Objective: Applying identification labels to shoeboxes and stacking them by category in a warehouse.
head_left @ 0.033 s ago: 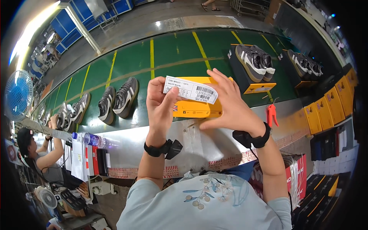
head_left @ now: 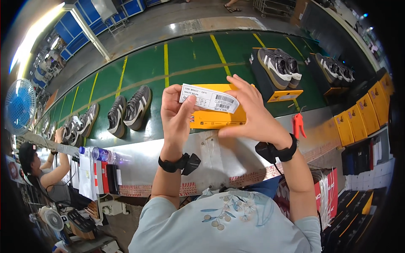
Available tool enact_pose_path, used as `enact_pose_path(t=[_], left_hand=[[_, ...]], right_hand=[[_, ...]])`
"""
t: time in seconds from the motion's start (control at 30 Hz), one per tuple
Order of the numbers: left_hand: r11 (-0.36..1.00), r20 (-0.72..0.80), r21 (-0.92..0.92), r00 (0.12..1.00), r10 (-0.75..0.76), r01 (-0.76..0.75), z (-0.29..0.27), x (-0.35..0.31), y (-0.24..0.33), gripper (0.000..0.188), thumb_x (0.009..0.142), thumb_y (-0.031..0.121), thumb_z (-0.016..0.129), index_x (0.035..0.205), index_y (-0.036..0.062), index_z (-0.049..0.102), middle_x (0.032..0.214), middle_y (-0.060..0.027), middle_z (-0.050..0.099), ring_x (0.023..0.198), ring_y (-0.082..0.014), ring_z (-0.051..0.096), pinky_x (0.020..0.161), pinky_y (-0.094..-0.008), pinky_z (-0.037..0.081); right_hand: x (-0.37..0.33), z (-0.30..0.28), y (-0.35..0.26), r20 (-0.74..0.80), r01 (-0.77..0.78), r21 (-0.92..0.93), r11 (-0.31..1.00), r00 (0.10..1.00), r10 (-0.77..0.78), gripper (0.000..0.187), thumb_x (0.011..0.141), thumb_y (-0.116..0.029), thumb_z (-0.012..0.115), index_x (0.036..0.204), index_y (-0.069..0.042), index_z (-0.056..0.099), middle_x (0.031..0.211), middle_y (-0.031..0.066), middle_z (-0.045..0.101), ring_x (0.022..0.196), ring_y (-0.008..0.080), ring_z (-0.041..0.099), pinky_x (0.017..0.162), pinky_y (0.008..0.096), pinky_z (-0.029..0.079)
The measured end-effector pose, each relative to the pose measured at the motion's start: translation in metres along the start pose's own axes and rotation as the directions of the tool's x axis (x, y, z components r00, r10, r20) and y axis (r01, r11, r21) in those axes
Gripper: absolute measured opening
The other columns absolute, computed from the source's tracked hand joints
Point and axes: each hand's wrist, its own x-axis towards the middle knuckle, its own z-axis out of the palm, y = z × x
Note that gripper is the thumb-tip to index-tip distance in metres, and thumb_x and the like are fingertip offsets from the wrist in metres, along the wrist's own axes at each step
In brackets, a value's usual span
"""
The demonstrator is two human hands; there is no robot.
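My left hand (head_left: 177, 109) pinches a white printed label (head_left: 207, 98) between thumb and fingers. The label bears a barcode and curls at its right end. Behind and below it is a yellow shoe box (head_left: 217, 120), its far parts hidden by the label and my hands. Over the box's right side spreads my right hand (head_left: 257, 111), fingers stretched past the far edge and thumb apart along the near edge. Whether that palm presses on the box is hidden. Black bands with small devices circle both wrists.
On the green belt (head_left: 181, 59), grey shoes with white stripes (head_left: 137, 107) stand left; another pair (head_left: 279, 67) sits on a dark box right. A red-handled tool (head_left: 298, 124) lies beside my right wrist. Yellow boxes (head_left: 363, 114) line the right. A co-worker (head_left: 44, 168) works at left.
My right hand has shifted slightly left over the box, toward the label. The shoes on the belt have slid a little left. My left hand holds the label almost unmoved.
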Motion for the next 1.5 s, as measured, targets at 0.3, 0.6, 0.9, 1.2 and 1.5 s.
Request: enact_pose_path(t=[0.3,0.6,0.9,1.2,1.5], left_hand=[[0.416,0.196,0.863,0.948,0.25,-0.288,-0.011,0.006,0.005,0.011,0.086,0.0,0.069,0.09,0.0008,0.058,0.085,-0.0073,0.063,0.08,-0.0167,0.06,0.067,-0.0289,0.05],[0.295,0.411,0.85,0.899,0.151,-0.437,-0.018,0.008,0.006,0.014,0.068,0.001,0.08,0.08,0.0054,0.074,0.084,-0.002,0.062,0.084,-0.0182,0.051,0.072,-0.0295,0.042],[0.273,0.446,0.843,0.886,0.125,-0.463,-0.021,0.008,0.001,0.016,0.067,0.004,0.082,0.08,0.007,0.074,0.088,-0.0018,0.06,0.087,-0.02,0.05,0.073,-0.0307,0.043],[0.247,0.48,0.833,0.868,0.124,-0.496,-0.022,0.011,-0.003,0.016,0.067,0.004,0.083,0.079,0.0063,0.073,0.089,-0.003,0.06,0.088,-0.0209,0.051,0.075,-0.0315,0.043],[0.236,0.512,0.823,0.855,0.088,-0.517,-0.018,0.013,-0.005,0.023,0.065,0.002,0.084,0.084,0.0062,0.071,0.093,-0.005,0.058,0.091,-0.0228,0.051,0.079,-0.0326,0.043]], right_hand=[[-0.005,-0.003,0.018,-0.152,-0.105,0.372,0.922,0.973,0.172,0.022,0.086,-0.024,0.073,0.086,-0.007,0.06,0.149,0.0187,0.04,0.142,0.0359,0.031,0.113,0.0474,0.027],[-0.02,-0.017,0.033,-0.022,-0.216,0.403,0.889,0.969,0.246,0.021,0.085,-0.02,0.073,0.081,-0.008,0.057,0.153,0.0142,0.036,0.14,0.0286,0.034,0.115,0.0412,0.024],[-0.022,-0.018,0.038,-0.014,-0.207,0.375,0.903,0.973,0.229,0.025,0.085,-0.023,0.074,0.08,-0.006,0.057,0.15,0.018,0.039,0.139,0.035,0.037,0.114,0.0436,0.028],[-0.022,-0.02,0.037,-0.025,-0.215,0.35,0.912,0.971,0.239,0.026,0.084,-0.023,0.074,0.079,-0.005,0.056,0.149,0.0187,0.039,0.138,0.0346,0.038,0.112,0.0425,0.03],[-0.022,-0.022,0.045,-0.011,-0.222,0.36,0.906,0.97,0.242,0.024,0.084,-0.018,0.074,0.08,-0.005,0.055,0.149,0.0192,0.039,0.137,0.0341,0.04,0.108,0.0384,0.036]])
